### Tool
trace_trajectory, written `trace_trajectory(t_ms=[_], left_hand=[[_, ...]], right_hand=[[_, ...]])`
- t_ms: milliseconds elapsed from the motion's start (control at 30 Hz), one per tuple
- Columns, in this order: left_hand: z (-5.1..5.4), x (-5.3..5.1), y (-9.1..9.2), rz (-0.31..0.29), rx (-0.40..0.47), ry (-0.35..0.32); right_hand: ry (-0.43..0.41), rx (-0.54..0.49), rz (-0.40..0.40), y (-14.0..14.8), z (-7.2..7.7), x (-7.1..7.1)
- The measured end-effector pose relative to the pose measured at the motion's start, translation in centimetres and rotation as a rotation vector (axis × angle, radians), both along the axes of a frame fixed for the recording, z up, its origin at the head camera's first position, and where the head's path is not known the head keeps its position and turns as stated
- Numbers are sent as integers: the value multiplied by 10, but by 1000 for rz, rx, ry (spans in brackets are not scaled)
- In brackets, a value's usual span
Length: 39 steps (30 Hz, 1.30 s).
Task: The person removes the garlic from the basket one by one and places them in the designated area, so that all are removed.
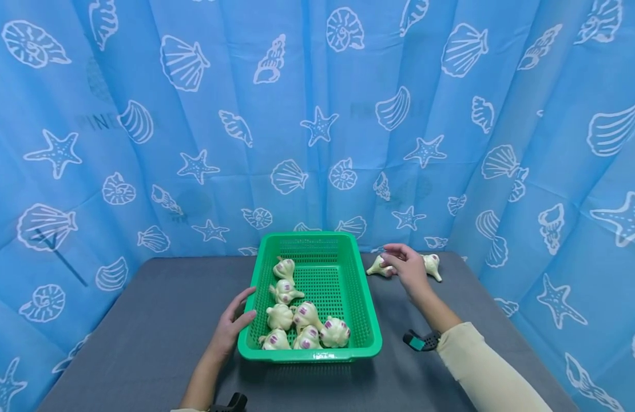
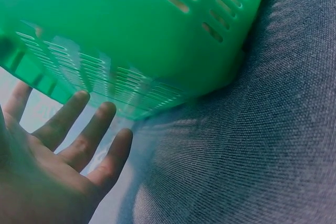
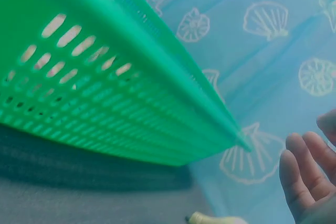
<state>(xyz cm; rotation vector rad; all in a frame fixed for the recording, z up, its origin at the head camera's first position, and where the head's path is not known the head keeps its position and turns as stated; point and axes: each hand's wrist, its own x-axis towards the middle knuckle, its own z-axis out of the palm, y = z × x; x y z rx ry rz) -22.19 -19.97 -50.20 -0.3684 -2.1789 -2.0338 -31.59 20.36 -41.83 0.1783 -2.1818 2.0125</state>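
A green plastic basket (image 1: 371, 320) stands on the table, with several garlic bulbs (image 1: 306, 315) along its left side and front. My left hand (image 1: 229, 326) is at the basket's left rim, thumb over the edge. In the left wrist view its fingers (image 2: 93, 132) extend, spread, beside the outer wall. To the right of the basket, my right hand (image 1: 407, 268) is over a garlic bulb (image 1: 377, 266), partly covering it. The right wrist view shows relaxed fingers (image 3: 310, 171), with a bulb's pale stem (image 3: 212, 219) below. Another bulb (image 1: 432, 265) lies just beyond that wrist.
The grey tabletop (image 1: 158, 320) extends to both sides of the basket. A blue curtain (image 1: 276, 126) with white shells and starfish hangs behind it and at the sides. Dark bands (image 1: 422, 341) are worn on both wrists.
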Motion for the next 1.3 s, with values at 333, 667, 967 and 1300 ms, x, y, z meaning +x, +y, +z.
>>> trace_trajectory(t_ms=[333,667,967,1300], left_hand=[[-1,1,1,21,-14,-4],[-1,0,1,17,-4,-14],[-2,-1,-1,26,-14,-24],[-2,-1,0,14,-12,-4]], right_hand=[[71,92,126,-16,25,5],[87,176,230,-30,35,7],[21,267,349,-48,40,10],[26,391,448,-69,34,5]])
